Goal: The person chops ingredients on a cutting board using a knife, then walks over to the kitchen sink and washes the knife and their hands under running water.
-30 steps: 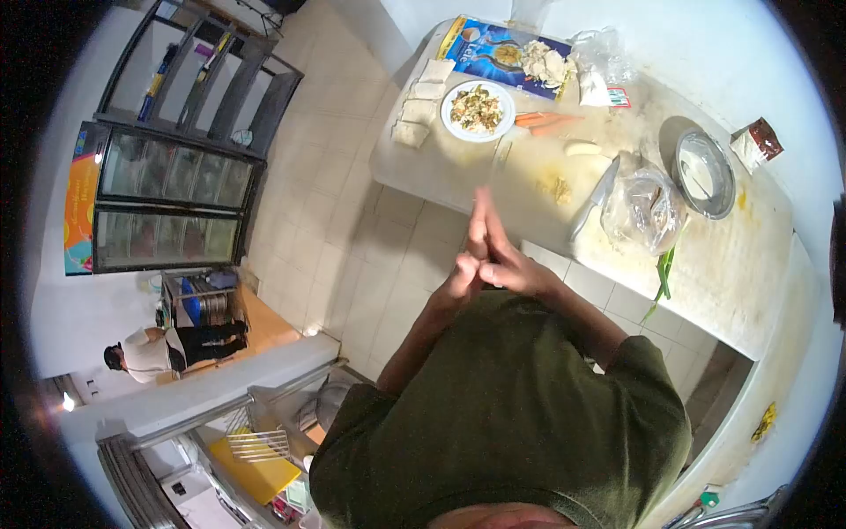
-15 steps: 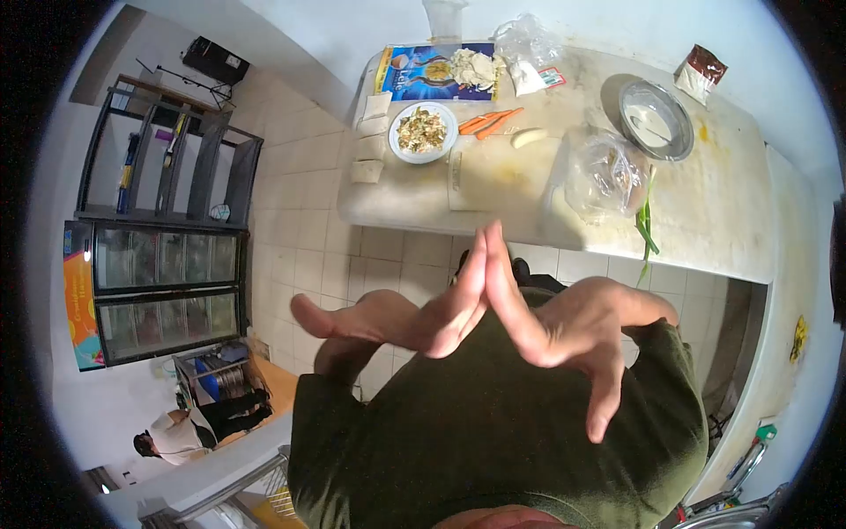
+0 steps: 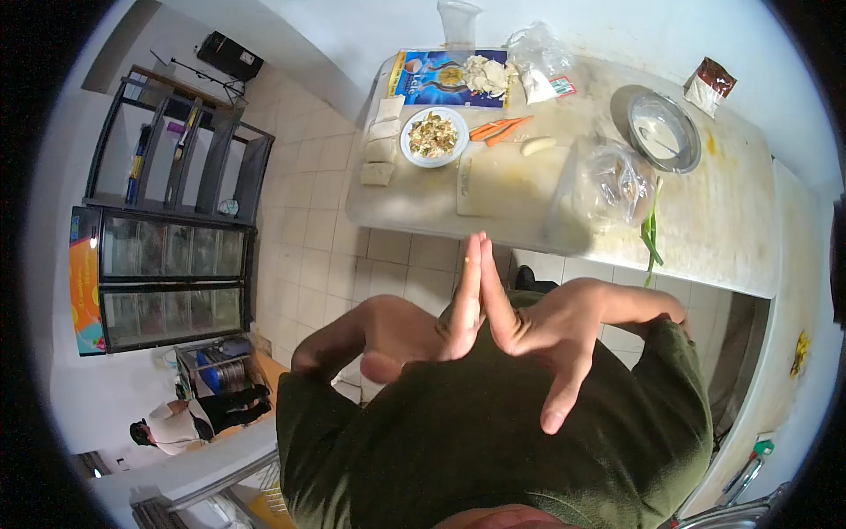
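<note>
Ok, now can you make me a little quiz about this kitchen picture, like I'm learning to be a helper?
1. True or false: the bare left hand and bare right hand meet at the fingertips.

2. Which lies nearest the round white plate of chopped food?
A) long green stalks
B) slim orange carrot pieces
C) a crinkled clear plastic bag

3. What holds the runny-looking white mixture?

Key:
1. True.
2. B.
3. The round grey metal bowl.

Left hand (image 3: 423,333) and right hand (image 3: 548,333) touch fingers (image 3: 473,256) by the near edge of the worktop (image 3: 714,220); a plate (image 3: 432,162) of food (image 3: 434,134) sits near its left edge.
</note>
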`<action>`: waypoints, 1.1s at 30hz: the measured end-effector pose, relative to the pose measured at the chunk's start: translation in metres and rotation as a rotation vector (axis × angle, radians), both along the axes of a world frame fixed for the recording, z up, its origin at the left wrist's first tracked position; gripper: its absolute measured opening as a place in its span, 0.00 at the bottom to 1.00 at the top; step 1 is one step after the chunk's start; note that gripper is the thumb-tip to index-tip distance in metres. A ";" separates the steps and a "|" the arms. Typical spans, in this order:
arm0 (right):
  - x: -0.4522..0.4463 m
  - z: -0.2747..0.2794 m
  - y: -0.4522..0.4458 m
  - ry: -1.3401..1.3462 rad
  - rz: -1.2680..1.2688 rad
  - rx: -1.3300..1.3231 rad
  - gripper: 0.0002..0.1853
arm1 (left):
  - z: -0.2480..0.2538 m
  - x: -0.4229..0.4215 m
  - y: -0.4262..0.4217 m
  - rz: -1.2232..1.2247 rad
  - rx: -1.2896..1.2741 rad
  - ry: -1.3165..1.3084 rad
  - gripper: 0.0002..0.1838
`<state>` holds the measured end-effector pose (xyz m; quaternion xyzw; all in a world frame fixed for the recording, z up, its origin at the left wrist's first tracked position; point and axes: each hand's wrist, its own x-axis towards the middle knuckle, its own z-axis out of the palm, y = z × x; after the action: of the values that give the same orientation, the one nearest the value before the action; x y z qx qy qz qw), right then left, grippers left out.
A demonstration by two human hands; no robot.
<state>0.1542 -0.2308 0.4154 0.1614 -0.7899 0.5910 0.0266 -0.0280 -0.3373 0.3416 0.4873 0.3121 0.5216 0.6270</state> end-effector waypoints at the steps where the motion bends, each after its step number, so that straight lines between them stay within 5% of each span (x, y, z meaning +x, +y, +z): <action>1: -0.002 -0.001 0.006 -0.117 0.048 -0.065 0.84 | 0.002 -0.002 0.003 -0.070 -0.074 -0.079 0.39; 3: -0.007 -0.034 0.012 -0.287 0.076 -0.313 0.81 | 0.017 -0.016 0.021 -0.213 -0.222 -0.239 0.53; 5: -0.003 -0.103 -0.001 -0.178 -0.124 -0.576 0.77 | 0.036 -0.032 0.048 -0.358 -0.366 -0.396 0.69; 9: -0.029 -0.097 -0.027 0.152 -0.490 -0.908 0.64 | -0.026 -0.037 0.065 -0.701 -0.348 -0.638 0.73; 13: -0.004 -0.154 -0.033 0.030 -0.652 -0.903 0.62 | -0.058 -0.020 0.051 -0.466 -0.324 -0.460 0.74; 17: 0.022 -0.140 -0.005 -0.174 -0.773 -0.276 0.31 | -0.149 -0.040 0.055 -0.259 -0.311 -0.774 0.56; 18: 0.022 -0.140 0.000 -0.316 -0.852 -0.337 0.30 | -0.121 -0.026 0.056 0.073 -0.614 -0.583 0.46; 19: 0.017 -0.154 0.004 -0.369 -1.044 -0.176 0.34 | -0.139 -0.026 0.057 0.157 -0.630 -0.651 0.42; 21: 0.011 -0.168 0.021 -0.772 -1.070 0.534 0.25 | -0.184 -0.038 0.058 0.347 -0.651 -0.776 0.39; 24: 0.010 -0.215 0.026 -0.513 -1.359 -0.081 0.38 | -0.174 -0.039 0.058 0.342 -0.561 -0.948 0.34; 30: 0.059 -0.302 0.047 -0.753 -1.401 0.262 0.35 | -0.172 -0.061 0.045 0.525 -0.506 -0.911 0.28; 33: 0.081 -0.344 0.061 -1.119 -1.162 0.129 0.33 | -0.173 -0.070 0.040 0.569 -0.490 -0.916 0.28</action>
<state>0.2355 -0.1697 0.0710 -0.5934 -0.6764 0.4291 -0.0792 -0.0978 -0.2973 0.1687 -0.0493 0.2395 0.7391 0.6276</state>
